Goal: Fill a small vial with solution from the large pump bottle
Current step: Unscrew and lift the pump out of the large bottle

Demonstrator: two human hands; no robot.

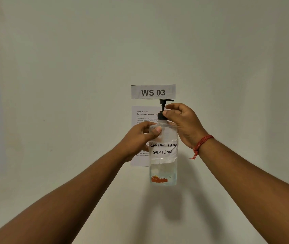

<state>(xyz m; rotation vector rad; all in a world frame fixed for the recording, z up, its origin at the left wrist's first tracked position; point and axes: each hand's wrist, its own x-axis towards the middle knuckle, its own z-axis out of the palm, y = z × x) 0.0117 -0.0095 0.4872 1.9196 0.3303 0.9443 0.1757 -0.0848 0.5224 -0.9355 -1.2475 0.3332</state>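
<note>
Item 1: large pump bottle [163, 155], clear plastic, upright, long axis vertical, standing on a pale table [52, 199] close to the wall; handwritten label reads "CONTACT LENS SOLUTION"; liquid shows only in the lower part of the body. Item 2: black pump head [162, 110], at the bottle's top, spout pointing to the right. Item 3: left hand [140, 138], left of the bottle, fingers curled round its shoulder, thumb laid across the front. Item 4: right hand [184, 122], right of and above the bottle's shoulder, thumb and fingertips pinching the pump collar at the neck; a red thread band [201, 143] on that wrist. Item 5: small vial, not in view. Behind the bottle: a "WS 03" sign [153, 92] and a printed task sheet [143, 115] on the wall. Judgement: the right hand is nearer the pump and seems set to unscrew the collar, turning about the bottle's vertical axis while the left steadies the body.
</note>
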